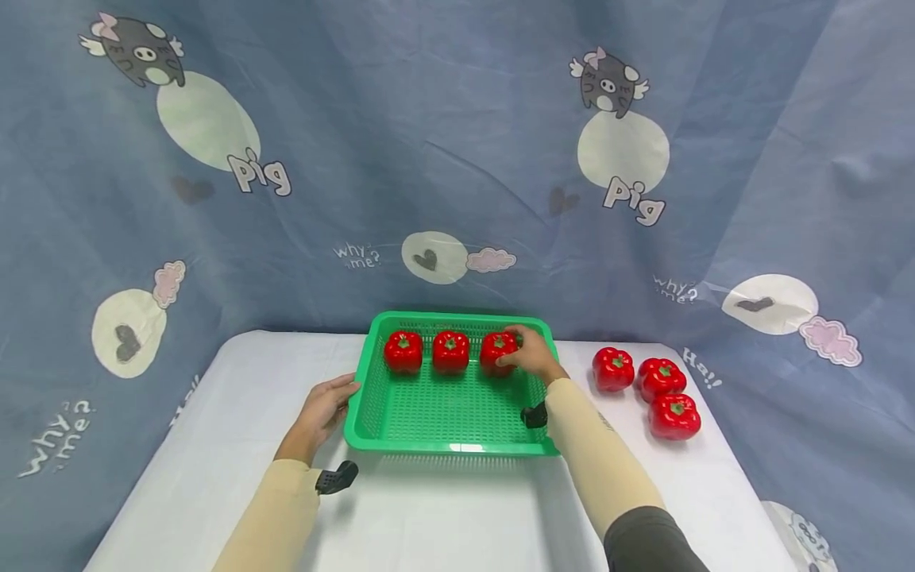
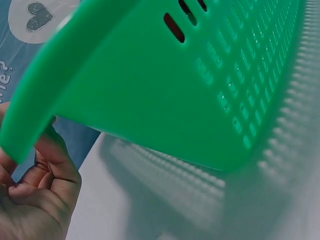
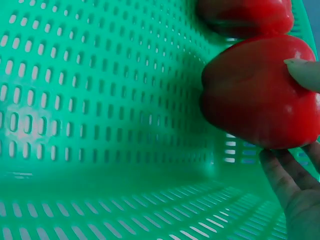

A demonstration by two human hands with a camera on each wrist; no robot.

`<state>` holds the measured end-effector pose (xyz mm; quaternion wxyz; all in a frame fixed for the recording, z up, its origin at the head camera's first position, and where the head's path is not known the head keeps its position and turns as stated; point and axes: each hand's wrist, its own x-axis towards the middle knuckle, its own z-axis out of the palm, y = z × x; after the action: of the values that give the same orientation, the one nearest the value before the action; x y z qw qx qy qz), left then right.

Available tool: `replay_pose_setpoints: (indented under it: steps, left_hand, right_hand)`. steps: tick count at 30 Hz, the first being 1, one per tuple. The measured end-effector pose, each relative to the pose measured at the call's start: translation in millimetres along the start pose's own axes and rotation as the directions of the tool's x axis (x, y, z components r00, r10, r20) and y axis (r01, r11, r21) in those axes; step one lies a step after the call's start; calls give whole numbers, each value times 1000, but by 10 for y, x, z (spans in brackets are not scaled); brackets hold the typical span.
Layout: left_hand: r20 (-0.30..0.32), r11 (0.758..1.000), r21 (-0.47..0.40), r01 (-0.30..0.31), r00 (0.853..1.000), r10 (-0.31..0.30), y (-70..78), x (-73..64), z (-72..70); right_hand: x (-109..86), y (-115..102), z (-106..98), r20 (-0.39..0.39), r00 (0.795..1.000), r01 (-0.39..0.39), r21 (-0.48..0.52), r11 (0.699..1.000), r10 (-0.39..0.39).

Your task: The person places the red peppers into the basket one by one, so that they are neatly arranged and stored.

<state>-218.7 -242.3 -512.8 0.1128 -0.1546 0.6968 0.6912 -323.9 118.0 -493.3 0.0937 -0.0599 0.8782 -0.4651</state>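
A green plastic basket (image 1: 429,446) stands on the white table, with three red bell peppers in a row along its far side. My left hand (image 1: 323,411) holds the basket's left rim, its fingers curled under the edge in the left wrist view. Inside the basket, my right hand (image 1: 534,355) grips the rightmost bell pepper (image 3: 255,95), thumb on one side and fingers on the other. Beside it sit the middle bell pepper (image 1: 450,354) and the left bell pepper (image 1: 403,353). Whether the gripped pepper touches the basket floor, I cannot tell.
Three more red peppers lie on the table right of the basket: one farther back (image 1: 612,369), one in the middle (image 1: 660,379) and one nearer (image 1: 674,417). A blue printed curtain (image 1: 457,119) hangs behind the white table (image 1: 443,516).
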Motion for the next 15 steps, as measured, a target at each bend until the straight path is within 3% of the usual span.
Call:
replay_pose_setpoints:
  steps: [15]
  left_hand:
    - [0,1000,-26,-10,1000,10,23,-30,18]
  right_hand:
    - [13,27,98,-47,999,0,-31,1000,-1]
